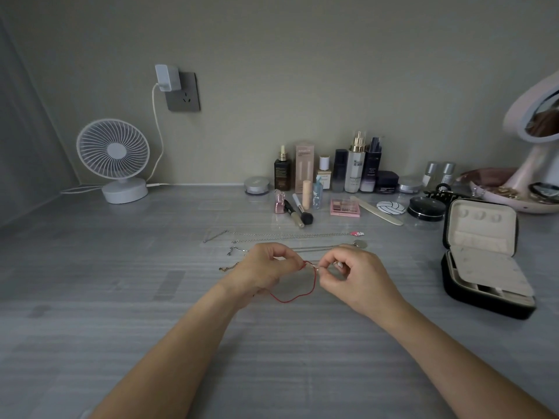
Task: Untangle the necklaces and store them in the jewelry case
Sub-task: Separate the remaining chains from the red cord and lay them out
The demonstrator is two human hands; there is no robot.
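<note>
A thin red cord necklace (pixel 298 294) loops down onto the grey table between my hands. My left hand (pixel 266 269) pinches one end of it and my right hand (pixel 352 275) pinches the other end, close together. Behind my hands, two silver chains lie stretched out: one with a pink charm (pixel 290 235) and one with a round pendant (pixel 360 244). A gold chain end (pixel 227 267) shows left of my left wrist. The black jewelry case (pixel 484 258) stands open at the right, beige inside.
Cosmetics bottles (pixel 354 167), a pink palette (pixel 345 207), brushes and compacts line the back of the table. A white fan (pixel 116 160) stands at back left, plugged into the wall. A pink mirror (pixel 538 122) and a tray of trinkets (pixel 511 196) sit at the far right.
</note>
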